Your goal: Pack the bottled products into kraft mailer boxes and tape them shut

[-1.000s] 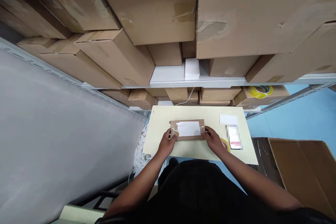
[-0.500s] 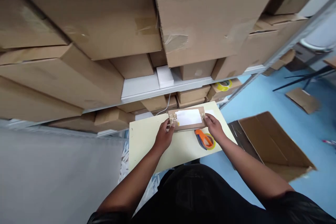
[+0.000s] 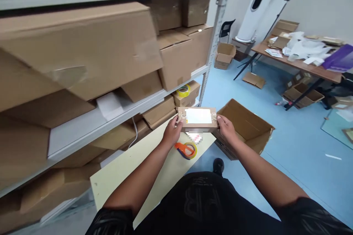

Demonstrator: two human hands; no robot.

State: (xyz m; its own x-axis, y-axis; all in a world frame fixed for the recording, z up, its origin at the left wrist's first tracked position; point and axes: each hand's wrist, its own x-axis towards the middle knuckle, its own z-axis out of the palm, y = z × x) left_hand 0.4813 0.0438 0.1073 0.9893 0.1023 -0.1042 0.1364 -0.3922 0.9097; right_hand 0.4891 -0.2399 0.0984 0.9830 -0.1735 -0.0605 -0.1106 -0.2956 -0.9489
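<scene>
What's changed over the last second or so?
The view has swung right, and the small parcel has gone from over the table's middle toward its right end, near the large open carton. Nothing was let go: the left hand and right hand still hold its two ends. The orange tape dispenser still lies on the table.

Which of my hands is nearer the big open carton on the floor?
Right. The right hand appears in front of the open carton; the left hand, at the left end of the small box, is farther away.
</scene>
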